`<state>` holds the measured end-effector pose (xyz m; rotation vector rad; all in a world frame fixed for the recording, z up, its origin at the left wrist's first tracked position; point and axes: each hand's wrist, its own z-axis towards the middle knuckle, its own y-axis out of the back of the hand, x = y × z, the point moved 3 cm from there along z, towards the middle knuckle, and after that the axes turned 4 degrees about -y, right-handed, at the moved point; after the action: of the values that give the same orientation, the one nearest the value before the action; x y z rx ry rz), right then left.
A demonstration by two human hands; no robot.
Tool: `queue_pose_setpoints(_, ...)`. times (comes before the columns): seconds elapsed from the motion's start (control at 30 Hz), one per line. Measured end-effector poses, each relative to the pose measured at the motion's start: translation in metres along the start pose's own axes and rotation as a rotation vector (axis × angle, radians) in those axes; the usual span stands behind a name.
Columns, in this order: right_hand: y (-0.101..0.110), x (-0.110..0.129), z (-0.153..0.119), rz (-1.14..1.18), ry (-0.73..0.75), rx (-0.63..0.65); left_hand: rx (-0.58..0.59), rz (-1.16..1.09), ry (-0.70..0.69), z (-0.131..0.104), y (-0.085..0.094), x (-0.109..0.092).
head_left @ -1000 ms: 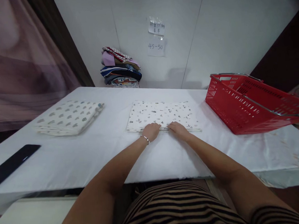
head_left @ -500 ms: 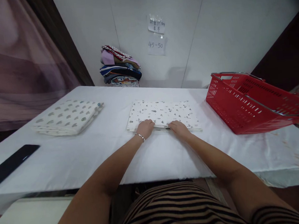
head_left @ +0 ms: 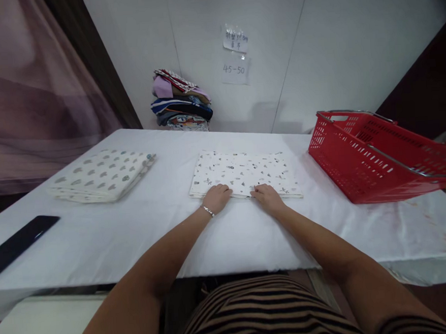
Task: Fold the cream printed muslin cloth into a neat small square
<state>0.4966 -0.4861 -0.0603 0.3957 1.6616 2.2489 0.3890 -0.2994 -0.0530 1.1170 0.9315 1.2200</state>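
A folded white cloth [head_left: 242, 166] with small grey and green prints lies flat in the middle of the table. Both hands are at its near edge, a short gap apart. My left hand [head_left: 217, 199], a silver bracelet at the wrist, has its fingers curled over the edge left of the middle. To the right of it, my right hand [head_left: 268, 197] pinches the same edge. Both thumbs are hidden. Another folded white cloth [head_left: 101, 176], with grey heart-like prints, rests on the left side of the table.
A red plastic basket [head_left: 360, 165] with metal handles stands at the right of the white-covered table [head_left: 136, 239]. On the left edge lies a black phone [head_left: 18, 246]. A stack of folded fabrics [head_left: 182, 101] sits beyond the table, against the wall with paper notes [head_left: 235, 69].
The cloth's top layer has come slightly towards me, so its near edge now covers more of the layer below. Both hands have shifted a little nearer with it.
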Motion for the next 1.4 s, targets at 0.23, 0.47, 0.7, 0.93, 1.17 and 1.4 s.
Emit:
queue_pose_setpoints(0.23, -0.001, -0.004, 0.004, 0.006, 0.007, 0.007, -0.026, 0.008, 0.046, -0.004, 0.008, 0.014)
queue_pose_setpoints(0.47, -0.006, -0.007, 0.004, 0.013, 0.015, 0.022, -0.031, 0.012, 0.004, -0.002, 0.001, 0.011)
queue_pose_setpoints(0.7, -0.006, -0.004, -0.005, -0.005, 0.038, -0.009, -0.058, 0.018, 0.023, -0.014, 0.000, 0.012)
queue_pose_setpoints(0.93, -0.011, -0.004, -0.009, -0.013, 0.070, -0.042, -0.031, 0.056, 0.181, -0.032, 0.006, 0.033)
queue_pose_setpoints(1.17, -0.014, -0.005, -0.010, -0.035, 0.065, -0.025, -0.027, 0.054, 0.221, -0.045, 0.007, 0.048)
queue_pose_setpoints(1.4, -0.015, -0.006, -0.010, -0.020, 0.043, -0.018, -0.076, 0.038, 0.225, -0.057, 0.007, 0.064)
